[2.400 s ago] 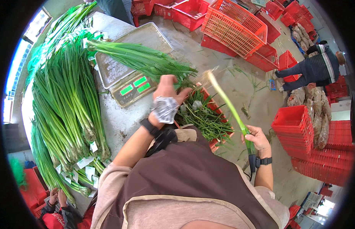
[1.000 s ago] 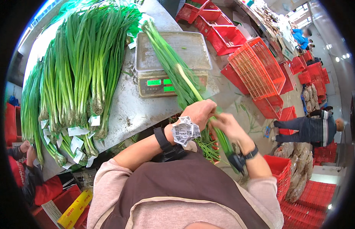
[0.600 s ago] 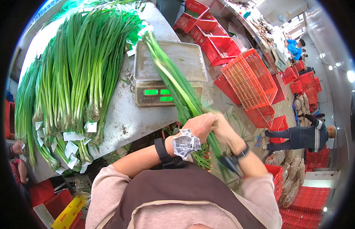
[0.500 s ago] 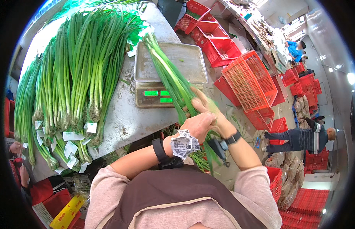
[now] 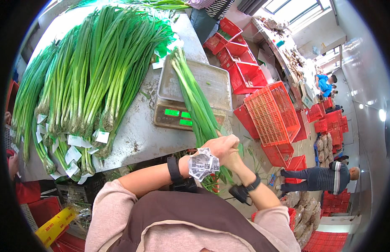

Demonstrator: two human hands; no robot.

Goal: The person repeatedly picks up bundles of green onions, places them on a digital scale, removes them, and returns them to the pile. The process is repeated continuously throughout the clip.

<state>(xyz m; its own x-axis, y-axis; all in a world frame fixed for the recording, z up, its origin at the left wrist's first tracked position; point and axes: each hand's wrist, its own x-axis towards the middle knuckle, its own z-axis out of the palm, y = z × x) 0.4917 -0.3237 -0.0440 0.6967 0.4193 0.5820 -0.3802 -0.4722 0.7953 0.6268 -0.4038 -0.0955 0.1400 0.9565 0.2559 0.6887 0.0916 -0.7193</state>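
Note:
A long bunch of green onions slants across the scale, its white root ends resting over the far side of the pan and its leaves running down to my hands. My left hand is closed around the leaves near the scale's front, fingers curled. My right hand presses in right beside it, also closed about the leaves; its fingers are mostly hidden behind the left. Crumpled printed labels are stuck on my left wrist. Leaf tips hang below both hands.
A big heap of green onions with white tags covers the left of the metal table. Red crates stand on the floor to the right. A co-worker in a striped top is at the right; another person's hand shows at the left edge.
My right hand, earlier stretched out along the leaves, has come down and closed next to my left hand. The view has shifted slightly; the bunch still lies across the scale.

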